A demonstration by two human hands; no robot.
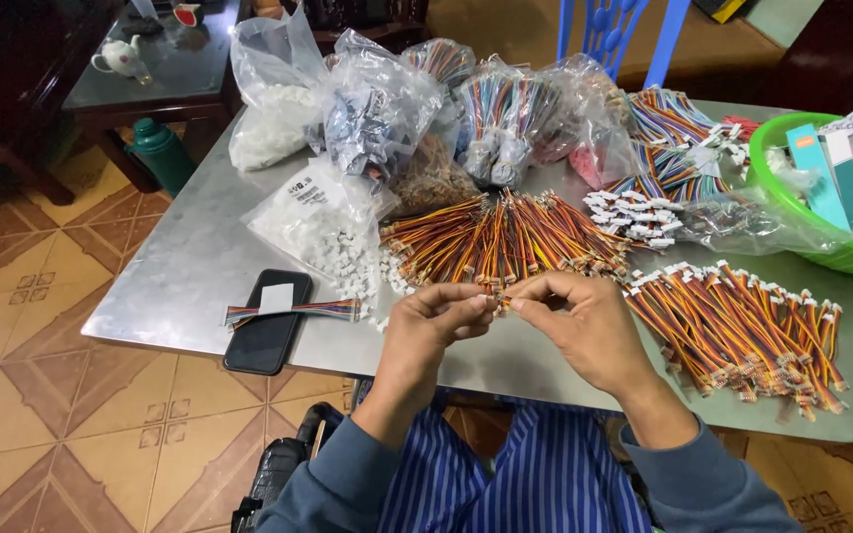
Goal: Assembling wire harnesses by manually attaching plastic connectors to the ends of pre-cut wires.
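Both hands meet above the counter [199,266] edge, left hand [431,326] and right hand [584,326] fingers pinching what looks like a small wire connector [502,299] between them, wire bundles [505,237] just beyond; steady, aligned fingertip pressure suits it.

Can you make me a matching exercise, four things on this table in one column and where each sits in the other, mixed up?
Things:
1. phone
2. green basket
3. small wire piece
4. finished wires

Places:
A. far right of the table
B. between the fingertips of both hands
C. near left table edge, under a ribbon cable
D. right of the right hand

Pairs: 1-C, 2-A, 3-B, 4-D
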